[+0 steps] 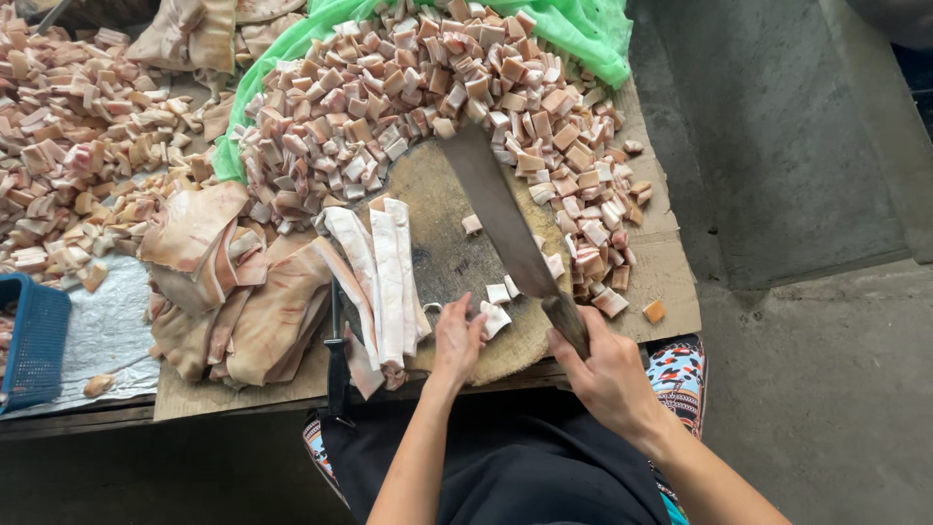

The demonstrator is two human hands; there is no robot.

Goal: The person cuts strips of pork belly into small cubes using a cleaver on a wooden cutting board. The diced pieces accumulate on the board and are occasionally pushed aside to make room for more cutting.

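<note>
— On the round chopping block point(457, 258), right at the near edge, what is under the hands?
— Long pale strips of pork skin point(384, 282), laid side by side, just left of the left hand point(457, 338). A few cut white pieces point(496, 309) lie at its fingertips.
— How would those strips handle?
— Soft and floppy, I'd judge, and greasy enough to slide; best pinned flat from above, close to the cut end.
— And the hands?
— The left hand rests on the block, fingers curled down together onto the small pieces. The right hand point(607, 374) is wrapped tight around the handle of a long cleaver point(501, 219), whose blade slants up and away across the block.
— What surrounds that?
— A big heap of diced cubes point(428, 87) on green plastic sheeting point(573, 29) beyond the block, uncut slabs point(243, 292) to the left, a dark knife point(336, 340) beside them, and a blue basket point(34, 340) at the far left.
</note>
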